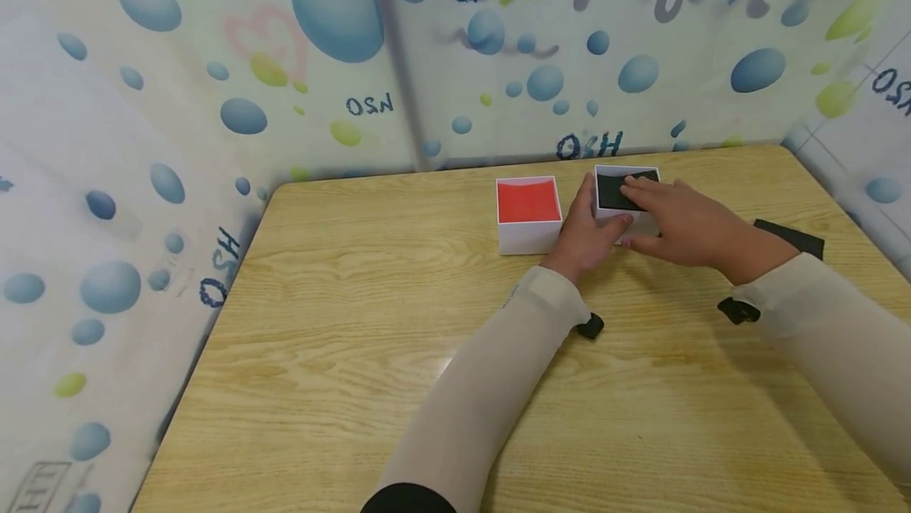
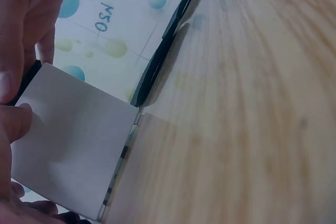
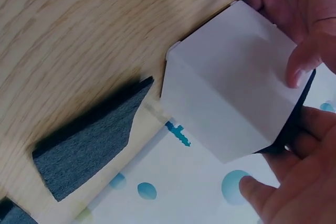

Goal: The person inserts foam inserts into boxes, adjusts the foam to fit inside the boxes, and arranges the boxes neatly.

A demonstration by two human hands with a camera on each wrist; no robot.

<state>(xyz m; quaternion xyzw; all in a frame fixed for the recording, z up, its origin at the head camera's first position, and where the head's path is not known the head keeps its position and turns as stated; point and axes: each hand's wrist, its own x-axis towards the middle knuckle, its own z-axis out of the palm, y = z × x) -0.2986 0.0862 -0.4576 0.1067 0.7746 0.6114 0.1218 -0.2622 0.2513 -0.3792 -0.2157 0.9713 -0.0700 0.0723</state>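
Two small white boxes stand at the table's far side. One has a red lining (image 1: 528,203). The other (image 1: 626,195) (image 2: 73,145) (image 3: 231,87) holds a black insert (image 1: 618,190) (image 3: 294,124). My left hand (image 1: 587,235) grips that box from its left side, with the thumb along the near wall. My right hand (image 1: 683,216) lies over it from the right. Its straight fingers (image 1: 640,185) press on the black insert, and the thumb (image 3: 299,69) rests against the outer wall.
A loose black foam piece (image 1: 790,236) (image 3: 89,145) (image 2: 163,61) lies on the wooden table (image 1: 398,323) to the right of my hands. A bubble-patterned sheet (image 1: 213,102) walls the table in at the back and on both sides.
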